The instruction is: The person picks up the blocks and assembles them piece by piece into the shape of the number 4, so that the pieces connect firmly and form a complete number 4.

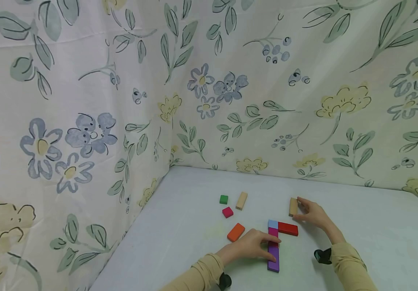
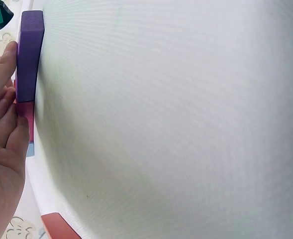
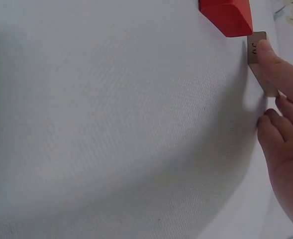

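Observation:
My left hand (image 1: pixel 252 244) rests over a row of blocks, its thumb against the long purple block (image 1: pixel 273 264) and its fingers at the magenta block (image 1: pixel 272 232). A light blue block (image 1: pixel 272 224) forms the row's far end. Touching that one's right side is a long red block (image 1: pixel 288 229), lying crosswise. My right hand (image 1: pixel 314 213) pinches a plain wooden block (image 1: pixel 293 207) by its ends, beyond the red block. In the right wrist view, the thumb covers part of dark markings on the wooden block's end (image 3: pixel 256 47).
An orange block (image 1: pixel 236 232) lies left of the row. Farther back are a small crimson block (image 1: pixel 228 212), a green block (image 1: pixel 223 199) and another plain wooden block (image 1: pixel 241 201). Floral cloth (image 1: pixel 267 133) hangs behind and left of the white table (image 1: pixel 179 226).

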`<state>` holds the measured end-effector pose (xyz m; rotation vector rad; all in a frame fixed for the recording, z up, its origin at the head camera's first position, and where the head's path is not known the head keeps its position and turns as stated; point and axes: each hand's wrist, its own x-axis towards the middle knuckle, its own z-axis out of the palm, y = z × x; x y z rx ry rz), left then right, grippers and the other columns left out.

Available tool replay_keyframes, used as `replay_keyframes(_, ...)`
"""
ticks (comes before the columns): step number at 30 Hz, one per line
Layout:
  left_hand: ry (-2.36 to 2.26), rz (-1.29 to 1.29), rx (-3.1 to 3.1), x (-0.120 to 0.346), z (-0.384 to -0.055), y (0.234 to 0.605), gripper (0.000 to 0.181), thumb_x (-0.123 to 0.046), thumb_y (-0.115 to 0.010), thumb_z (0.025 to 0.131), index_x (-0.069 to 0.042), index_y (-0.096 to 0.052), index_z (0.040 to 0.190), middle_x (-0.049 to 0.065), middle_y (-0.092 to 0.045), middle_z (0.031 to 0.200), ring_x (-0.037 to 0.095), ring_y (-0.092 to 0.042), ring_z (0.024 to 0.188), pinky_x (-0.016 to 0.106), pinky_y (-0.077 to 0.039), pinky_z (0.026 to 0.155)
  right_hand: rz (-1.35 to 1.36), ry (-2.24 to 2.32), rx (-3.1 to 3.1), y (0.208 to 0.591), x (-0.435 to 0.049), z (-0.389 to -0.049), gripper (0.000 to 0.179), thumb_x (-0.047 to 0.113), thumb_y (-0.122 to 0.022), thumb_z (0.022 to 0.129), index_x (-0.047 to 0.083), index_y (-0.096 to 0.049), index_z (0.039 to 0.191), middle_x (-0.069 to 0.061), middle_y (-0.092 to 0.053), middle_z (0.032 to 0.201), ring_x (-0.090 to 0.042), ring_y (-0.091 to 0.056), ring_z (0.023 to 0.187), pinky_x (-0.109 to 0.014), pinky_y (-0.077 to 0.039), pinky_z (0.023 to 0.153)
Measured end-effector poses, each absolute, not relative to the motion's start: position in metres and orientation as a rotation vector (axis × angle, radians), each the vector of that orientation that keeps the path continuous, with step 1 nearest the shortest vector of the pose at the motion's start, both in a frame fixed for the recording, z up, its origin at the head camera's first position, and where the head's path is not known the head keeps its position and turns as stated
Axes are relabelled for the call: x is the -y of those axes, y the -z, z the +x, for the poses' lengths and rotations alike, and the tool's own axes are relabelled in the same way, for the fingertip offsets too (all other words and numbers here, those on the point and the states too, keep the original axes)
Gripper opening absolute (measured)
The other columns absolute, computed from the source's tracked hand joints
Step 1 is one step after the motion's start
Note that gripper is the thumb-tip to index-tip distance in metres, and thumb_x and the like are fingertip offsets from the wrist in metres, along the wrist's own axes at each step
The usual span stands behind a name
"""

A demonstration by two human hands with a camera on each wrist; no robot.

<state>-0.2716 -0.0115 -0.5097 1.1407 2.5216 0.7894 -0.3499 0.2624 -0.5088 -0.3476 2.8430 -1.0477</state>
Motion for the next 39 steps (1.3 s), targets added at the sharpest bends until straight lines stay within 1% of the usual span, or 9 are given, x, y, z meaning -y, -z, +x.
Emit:
replay_keyframes(4, -0.779, 1.147, -2.532, 0.011, -0.272, 0.510, 0.048, -0.033, -0.073, 0.082, -0.027, -0.060, 0.128, -0.015, -0.060, 0.128, -0.005, -0.054, 0.113, 0.013, -0.045, 0.092, -0.357, 1.039, -2.852, 0.507, -0.262, -0.347, 0.084, 0.026, -0.077, 0.079, -0.012, -0.033, 0.140, -0.037, -0.035, 0.141, -0.054, -0.035, 0.128, -0.058, -0.039, 0.101)
replay_keyframes(20, -0.775, 1.149, -2.527, 0.011, -0.273, 0.512, 0.049, -0.034, -0.073, 0.082, -0.027, -0.059, 0.129, -0.016, -0.060, 0.128, -0.006, -0.054, 0.109, 0.012, -0.045, 0.091, -0.321, 1.099, -2.898, 0.509, -0.263, -0.340, 0.084, 0.028, -0.077, 0.078, -0.014, -0.035, 0.137, -0.038, -0.042, 0.135, -0.052, -0.047, 0.119, -0.053, -0.048, 0.094)
replay_keyframes(26, -0.792, 1.122, -2.525, 0.011, -0.273, 0.512, 0.049, -0.034, -0.073, 0.081, -0.028, -0.060, 0.128, -0.016, -0.061, 0.127, -0.005, -0.054, 0.109, 0.013, -0.046, 0.090, -0.303, 1.174, -2.870, 0.500, -0.265, -0.338, 0.084, 0.029, -0.074, 0.082, -0.014, -0.031, 0.140, -0.038, -0.039, 0.138, -0.052, -0.045, 0.123, -0.053, -0.046, 0.095)
replay_keyframes(31, -0.804, 1.134, -2.522, 0.011, -0.273, 0.512, 0.049, -0.033, -0.074, 0.081, -0.027, -0.060, 0.128, -0.015, -0.061, 0.127, -0.005, -0.055, 0.110, 0.013, -0.046, 0.091, -0.346, 1.207, -2.866, 0.489, -0.266, -0.338, 0.084, 0.029, -0.073, 0.083, -0.013, -0.029, 0.141, -0.037, -0.038, 0.139, -0.052, -0.042, 0.125, -0.053, -0.043, 0.097)
replay_keyframes(39, -0.810, 1.149, -2.522, 0.011, -0.274, 0.511, 0.049, -0.032, -0.074, 0.081, -0.026, -0.061, 0.127, -0.014, -0.061, 0.127, -0.004, -0.055, 0.110, 0.013, -0.046, 0.091, -0.407, 1.279, -2.838, 0.470, -0.267, -0.341, 0.084, 0.029, -0.072, 0.084, -0.012, -0.027, 0.143, -0.036, -0.036, 0.142, -0.049, -0.040, 0.128, -0.047, -0.041, 0.098)
